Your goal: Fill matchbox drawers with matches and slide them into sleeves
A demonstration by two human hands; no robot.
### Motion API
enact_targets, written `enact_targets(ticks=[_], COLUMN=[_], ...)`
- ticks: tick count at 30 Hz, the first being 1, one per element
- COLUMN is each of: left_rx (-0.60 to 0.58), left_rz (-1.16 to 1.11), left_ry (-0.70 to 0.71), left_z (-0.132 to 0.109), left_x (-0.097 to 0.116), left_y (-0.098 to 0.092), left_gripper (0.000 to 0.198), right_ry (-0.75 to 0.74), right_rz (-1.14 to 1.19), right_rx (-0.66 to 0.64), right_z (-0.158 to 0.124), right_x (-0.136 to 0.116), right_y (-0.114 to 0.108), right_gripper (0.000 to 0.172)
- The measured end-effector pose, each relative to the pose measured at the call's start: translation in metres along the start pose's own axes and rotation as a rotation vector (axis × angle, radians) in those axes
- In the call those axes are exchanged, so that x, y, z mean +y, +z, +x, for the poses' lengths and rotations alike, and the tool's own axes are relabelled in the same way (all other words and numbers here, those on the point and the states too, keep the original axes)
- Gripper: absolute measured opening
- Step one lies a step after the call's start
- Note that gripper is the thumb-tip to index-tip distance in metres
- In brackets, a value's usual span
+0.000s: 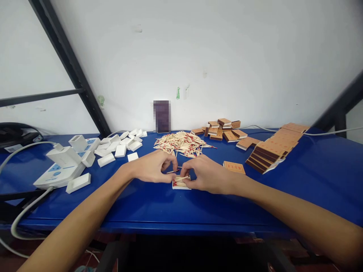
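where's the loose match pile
In the head view, the match pile lies centrally on the blue table, between white matchbox trays left and brown matchboxes right.

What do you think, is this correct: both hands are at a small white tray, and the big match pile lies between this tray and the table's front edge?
Not quite: in the head view, the big match pile lies beyond the small white tray, toward the wall, not in front. Left hand and right hand are indeed at that tray.
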State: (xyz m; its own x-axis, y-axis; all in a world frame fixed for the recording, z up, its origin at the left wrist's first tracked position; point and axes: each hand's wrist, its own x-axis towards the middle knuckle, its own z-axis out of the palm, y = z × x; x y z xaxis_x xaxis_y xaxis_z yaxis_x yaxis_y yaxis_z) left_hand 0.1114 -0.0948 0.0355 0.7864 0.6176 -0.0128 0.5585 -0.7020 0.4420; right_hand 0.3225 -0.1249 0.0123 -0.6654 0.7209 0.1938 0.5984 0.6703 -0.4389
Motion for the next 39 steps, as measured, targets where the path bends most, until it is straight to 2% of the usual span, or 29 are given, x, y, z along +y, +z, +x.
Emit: enact_targets(ticks=[4,12,17,20,24,28,32,39], left_rx=[0.12,0.028,0.008,0.076,0.15,0.245,0.344,0.5], left_rz=[0.094,0.172,0.213,0.205,0.086,0.038,0.061,-0.069], left_ry=[-0.004,-0.039,-0.018,0.022,0.06,0.073,0.146,0.088], left_z=[0.001,0.007,0.006,0.006,0.006,0.007,0.008,0.009], left_x=[-0.008,-0.014,-0.019,-0.02,-0.018,-0.018,-0.018,-0.009], left_y=[-0.004,0.009,0.008,0.007,0.005,0.005,0.01,0.015], left_gripper=[0.014,0.011,0.011,0.014,0.017,0.035,0.033,0.039], right_ry=[-0.001,-0.135,-0.184,-0.208,-0.208,-0.204,-0.224,-0.221], right_rz=[-0.056,-0.091,-0.127,-0.122,-0.112,-0.099,-0.083,-0.07], right_rx=[-0.012,0.009,-0.016,-0.035,-0.042,-0.033,-0.019,0.042], right_z=[0.0,-0.007,-0.007,-0.005,-0.004,-0.004,-0.004,-0.002], right_x=[0.002,0.002,0.009,0.014,0.017,0.017,0.016,0.016], right_y=[0.001,-0.005,-0.005,-0.003,-0.002,-0.002,0.001,-0.006], right_gripper=[0.011,0.016,0.008,0.005,0.006,0.006,0.005,0.004])
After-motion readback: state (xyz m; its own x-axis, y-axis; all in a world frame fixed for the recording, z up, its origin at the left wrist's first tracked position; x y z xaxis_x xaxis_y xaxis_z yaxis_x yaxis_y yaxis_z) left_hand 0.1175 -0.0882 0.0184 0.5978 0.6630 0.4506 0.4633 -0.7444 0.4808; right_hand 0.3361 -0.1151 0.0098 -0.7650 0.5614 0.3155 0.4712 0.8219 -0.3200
